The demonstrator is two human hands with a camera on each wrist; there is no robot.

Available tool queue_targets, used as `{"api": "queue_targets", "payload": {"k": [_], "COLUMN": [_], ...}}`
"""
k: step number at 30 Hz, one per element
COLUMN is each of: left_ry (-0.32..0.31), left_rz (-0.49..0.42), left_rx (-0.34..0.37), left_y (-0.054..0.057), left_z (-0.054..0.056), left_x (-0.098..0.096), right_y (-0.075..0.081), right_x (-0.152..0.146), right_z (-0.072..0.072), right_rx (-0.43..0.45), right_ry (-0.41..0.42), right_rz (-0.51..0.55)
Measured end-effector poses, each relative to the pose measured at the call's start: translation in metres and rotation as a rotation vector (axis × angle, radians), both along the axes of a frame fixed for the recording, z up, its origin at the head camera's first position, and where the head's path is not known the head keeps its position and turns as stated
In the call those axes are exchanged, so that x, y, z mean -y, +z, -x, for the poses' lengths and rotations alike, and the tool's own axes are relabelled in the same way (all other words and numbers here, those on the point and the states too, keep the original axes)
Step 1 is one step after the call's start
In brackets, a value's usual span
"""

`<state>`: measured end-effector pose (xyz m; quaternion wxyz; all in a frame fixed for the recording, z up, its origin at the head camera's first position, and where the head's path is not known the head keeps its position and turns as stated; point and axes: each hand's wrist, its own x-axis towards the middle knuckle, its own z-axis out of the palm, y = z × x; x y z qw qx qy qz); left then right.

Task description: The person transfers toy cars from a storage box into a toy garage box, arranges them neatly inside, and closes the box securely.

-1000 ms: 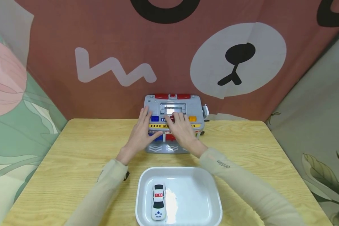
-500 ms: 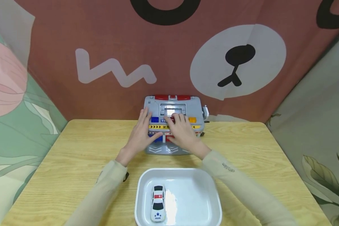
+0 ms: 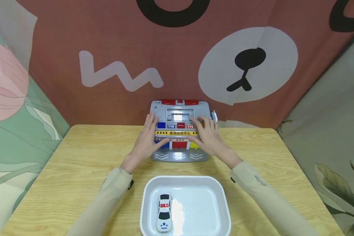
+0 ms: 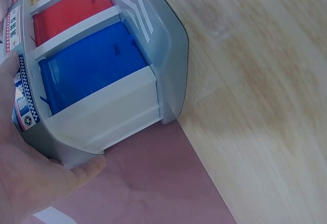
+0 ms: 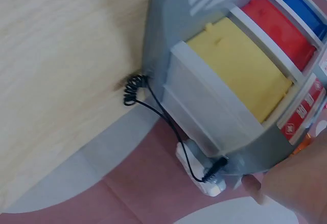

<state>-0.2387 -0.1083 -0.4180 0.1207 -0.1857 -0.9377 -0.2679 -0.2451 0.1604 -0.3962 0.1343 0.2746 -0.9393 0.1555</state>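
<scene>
The right hand (image 3: pixel 210 139) has been shifted to the three-o'clock side of the toy console (image 3: pixel 177 132); the left hand (image 3: pixel 146 139) is kept at nine. Both thumbs are spread from the fingers. At six, a toy car (image 3: pixel 164 213) is held in a white tray (image 3: pixel 200 209).

Left grip (image 3: pixel 146 139) and right grip (image 3: pixel 210 137) forward, thumbs (image 3: pixel 163 143) spread inward

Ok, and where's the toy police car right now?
In the head view, the toy police car lies in the left part of the white tray, which sits on the near side of the grey toy station.
</scene>
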Motion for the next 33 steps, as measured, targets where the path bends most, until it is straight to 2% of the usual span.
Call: {"api": "queue_targets", "payload": {"k": [4, 11, 18, 21, 27, 33], "left_ry": [-0.001, -0.026, -0.041, -0.056, -0.077, -0.111], "left_rz": [0.002, -0.015, 0.081, 0.111, 0.208, 0.263], "left_rx": [-0.004, 0.023, 0.062, 0.046, -0.042, -0.018], "left_y": [-0.001, -0.001, 0.012, 0.017, 0.024, 0.026], "left_z": [0.000, -0.003, -0.003, -0.002, 0.004, 0.010], "left_x": [0.001, 0.007, 0.012, 0.011, 0.003, 0.001], "right_y": [-0.005, -0.013, -0.013, -0.013, -0.012, -0.012], "right_x": [-0.003, -0.001, 0.002, 0.001, -0.001, -0.001], "right_z": [-0.001, -0.004, -0.002, -0.002, -0.003, -0.004], "right_rx": [0.016, -0.062, -0.065, -0.066, -0.059, -0.048], "right_ry": [-0.020, 0.008, 0.020, 0.005, -0.015, -0.047], "right_rz": [-0.037, -0.090, -0.097, -0.110, -0.117, -0.138]}}
